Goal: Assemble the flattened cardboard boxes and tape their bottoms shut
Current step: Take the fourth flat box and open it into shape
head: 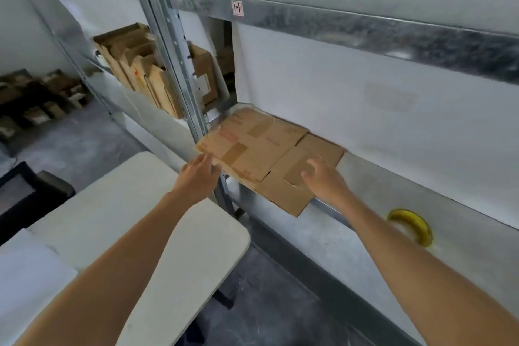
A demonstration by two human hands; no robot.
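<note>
Left hand (198,174) and right hand (323,177) blurred at flattened boxes (252,143); contact unclear.

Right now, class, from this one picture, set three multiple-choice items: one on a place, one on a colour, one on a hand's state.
1. Where do the flattened cardboard boxes lie? A in a drawer; B on the metal shelf; C on a chair.
2. What colour is the tape roll right of them? A yellow; B red; C blue.
3. How is the right hand? A fisted; B open, holding nothing; C gripping the tape roll.
Answers: B, the stack rests on the shelf; A, its rim is yellow; B, its fingers are loosely spread over the cardboard.
</note>
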